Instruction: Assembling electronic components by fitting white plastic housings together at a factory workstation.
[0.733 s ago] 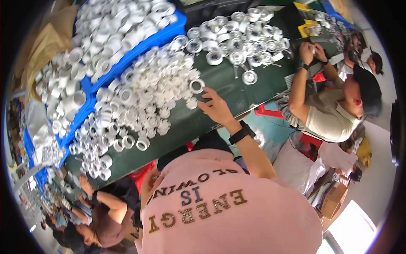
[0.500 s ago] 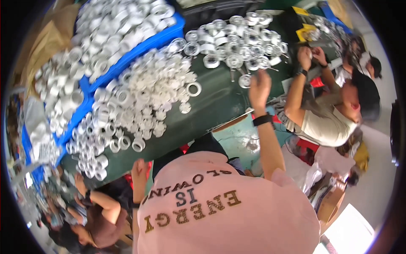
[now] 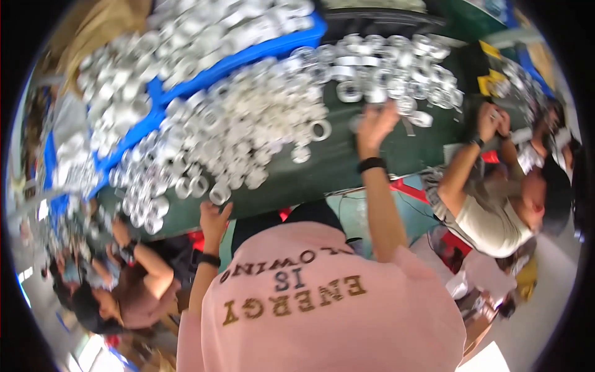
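My left hand (image 3: 214, 222) is at the near table edge, its thumb and fingers apart and nothing visible in it. Just beyond its fingertips lies a white ring (image 3: 219, 193), at the near edge of a heap of small white plastic parts (image 3: 266, 115). My right hand (image 3: 377, 129) reaches over the table, just short of a pile of clear and white round parts (image 3: 396, 71). A pale round part (image 3: 356, 123) sits at its thumb side and appears gripped there, though blur hides the exact contact. A clear round part (image 3: 421, 118) lies to the right of that hand.
Blue bins (image 3: 242, 56) full of white rings stand behind the heap. A dark green table (image 3: 279, 177) spans the front. At the right a co-worker (image 3: 483, 204) has both hands raised together; another co-worker (image 3: 145, 285) sits at the left. A black bin (image 3: 384, 23) stands at the back.
The view has shifted, so the table's contents sit farther right. My right hand has moved left over the table, with the pale round part beside it. My left hand's fingers have spread near the white ring.
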`<state>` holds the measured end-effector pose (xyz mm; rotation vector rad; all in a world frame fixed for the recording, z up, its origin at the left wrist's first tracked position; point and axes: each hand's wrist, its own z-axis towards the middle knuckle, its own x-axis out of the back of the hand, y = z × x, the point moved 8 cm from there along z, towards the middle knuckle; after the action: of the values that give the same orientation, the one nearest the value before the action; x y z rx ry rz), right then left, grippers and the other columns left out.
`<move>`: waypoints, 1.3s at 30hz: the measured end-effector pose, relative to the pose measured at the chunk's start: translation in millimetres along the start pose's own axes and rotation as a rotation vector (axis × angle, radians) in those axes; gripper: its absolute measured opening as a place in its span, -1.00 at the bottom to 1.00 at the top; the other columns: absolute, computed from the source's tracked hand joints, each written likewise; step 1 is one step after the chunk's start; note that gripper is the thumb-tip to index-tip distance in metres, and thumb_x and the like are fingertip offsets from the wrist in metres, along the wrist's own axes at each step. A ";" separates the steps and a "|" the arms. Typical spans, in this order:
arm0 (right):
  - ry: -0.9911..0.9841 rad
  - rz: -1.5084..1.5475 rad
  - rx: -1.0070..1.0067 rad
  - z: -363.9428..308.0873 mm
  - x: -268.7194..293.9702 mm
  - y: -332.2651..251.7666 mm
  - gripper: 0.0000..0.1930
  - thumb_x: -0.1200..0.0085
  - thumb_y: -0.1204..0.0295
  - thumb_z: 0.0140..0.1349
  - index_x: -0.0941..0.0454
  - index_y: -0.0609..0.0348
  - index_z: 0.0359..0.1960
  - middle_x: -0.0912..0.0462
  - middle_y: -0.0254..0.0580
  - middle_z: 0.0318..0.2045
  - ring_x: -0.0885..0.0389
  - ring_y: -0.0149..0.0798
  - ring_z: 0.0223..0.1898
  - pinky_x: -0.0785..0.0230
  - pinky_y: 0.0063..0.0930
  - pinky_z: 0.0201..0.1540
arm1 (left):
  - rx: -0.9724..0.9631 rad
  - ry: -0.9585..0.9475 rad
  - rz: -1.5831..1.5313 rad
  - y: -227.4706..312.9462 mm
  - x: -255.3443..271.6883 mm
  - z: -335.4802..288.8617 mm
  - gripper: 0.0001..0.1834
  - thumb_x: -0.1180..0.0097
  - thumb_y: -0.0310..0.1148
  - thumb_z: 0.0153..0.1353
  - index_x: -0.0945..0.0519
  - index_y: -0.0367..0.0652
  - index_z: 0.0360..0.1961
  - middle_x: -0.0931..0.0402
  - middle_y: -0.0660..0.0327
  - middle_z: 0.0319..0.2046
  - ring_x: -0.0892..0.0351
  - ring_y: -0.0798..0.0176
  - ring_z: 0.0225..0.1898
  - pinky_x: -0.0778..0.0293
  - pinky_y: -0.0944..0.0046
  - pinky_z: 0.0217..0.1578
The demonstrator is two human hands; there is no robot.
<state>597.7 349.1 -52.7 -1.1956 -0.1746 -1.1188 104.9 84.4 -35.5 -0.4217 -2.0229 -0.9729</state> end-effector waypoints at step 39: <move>-0.283 -0.298 -0.087 185.0 27.9 28.0 -0.63 -0.10 0.08 0.17 -0.61 -0.01 -0.09 -0.61 -0.05 -0.09 -0.56 0.14 -0.09 -0.48 0.01 -0.21 | 0.177 -0.671 -0.424 104.4 -114.4 -29.3 -0.85 -0.12 -0.34 0.27 -0.55 -0.22 -0.29 -0.56 0.28 -0.46 -0.54 0.44 -0.47 -0.43 0.44 -0.43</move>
<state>711.3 479.0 24.8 -1.4362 -0.5399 -1.2185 251.0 135.1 -66.0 -0.2392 -2.8674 -0.9644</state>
